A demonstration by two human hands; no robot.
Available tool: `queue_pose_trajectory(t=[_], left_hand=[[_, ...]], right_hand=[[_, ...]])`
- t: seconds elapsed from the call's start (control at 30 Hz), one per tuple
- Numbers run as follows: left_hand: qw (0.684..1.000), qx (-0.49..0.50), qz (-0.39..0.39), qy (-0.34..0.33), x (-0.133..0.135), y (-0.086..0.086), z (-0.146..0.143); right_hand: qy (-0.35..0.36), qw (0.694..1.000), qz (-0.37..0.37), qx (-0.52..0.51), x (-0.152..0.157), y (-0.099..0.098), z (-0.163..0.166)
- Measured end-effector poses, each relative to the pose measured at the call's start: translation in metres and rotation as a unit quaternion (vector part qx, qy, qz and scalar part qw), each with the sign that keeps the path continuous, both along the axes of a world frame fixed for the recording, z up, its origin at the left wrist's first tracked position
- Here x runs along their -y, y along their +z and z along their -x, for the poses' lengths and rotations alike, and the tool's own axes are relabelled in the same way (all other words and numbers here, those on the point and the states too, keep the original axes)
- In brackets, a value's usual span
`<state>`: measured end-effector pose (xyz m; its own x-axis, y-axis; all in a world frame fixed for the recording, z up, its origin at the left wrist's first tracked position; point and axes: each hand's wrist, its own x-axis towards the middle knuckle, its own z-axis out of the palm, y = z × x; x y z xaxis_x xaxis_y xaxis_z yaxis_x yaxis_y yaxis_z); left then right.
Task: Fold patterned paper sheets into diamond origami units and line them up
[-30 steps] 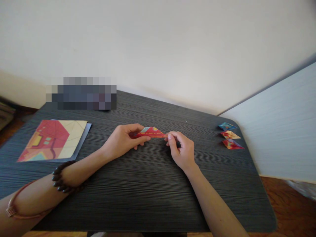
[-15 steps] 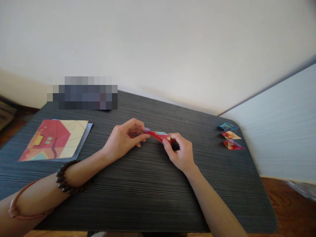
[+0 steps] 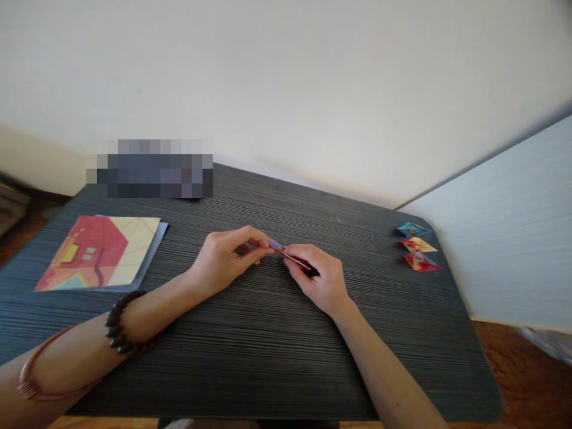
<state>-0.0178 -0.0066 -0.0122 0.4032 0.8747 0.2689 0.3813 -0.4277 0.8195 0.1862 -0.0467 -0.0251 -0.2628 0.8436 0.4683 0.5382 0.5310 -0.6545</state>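
Note:
My left hand [image 3: 223,259] and my right hand [image 3: 319,279] meet at the middle of the dark striped table [image 3: 268,345]. Between them they pinch a small folded piece of red patterned paper [image 3: 290,258], seen almost edge-on as a thin strip. The left fingers grip its left end; the right thumb and fingers close over its right end. Most of the paper is hidden by the fingers. My left forearm wears a dark bead bracelet [image 3: 123,325] and a thin reddish bangle [image 3: 33,375].
A stack of square patterned sheets [image 3: 100,253] lies at the table's left. Three small folded paper pieces [image 3: 417,245] sit in a column near the right edge. A blurred dark object [image 3: 149,176] rests at the back left. A pale panel [image 3: 509,238] stands to the right.
The folded paper went from a flat triangle facing up to a thin edge-on strip. My right hand slid left along it, closer to my left hand.

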Motion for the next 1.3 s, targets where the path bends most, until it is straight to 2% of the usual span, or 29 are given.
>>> queue_pose_trajectory(t=[0.6,0.97,1.17,1.3], left_hand=[[0.995,-0.051,-0.084,0.014,0.0016,-0.0023,0.0023],[0.976,-0.098,-0.186,-0.063,-0.0060,-0.0036,0.0090],[0.983,-0.057,-0.161,-0.061,-0.0050,0.0018,0.0045],[0.992,-0.039,-0.116,-0.020,-0.0032,0.0030,0.0027]], right_hand=[[0.009,1.000,-0.009,-0.017,0.0005,0.0021,0.0012],[0.015,1.000,-0.018,0.002,0.0004,0.0008,-0.0020],[0.005,1.000,-0.011,0.004,0.0004,0.0021,-0.0001],[-0.016,1.000,-0.006,0.004,0.0021,0.0016,0.0024]])
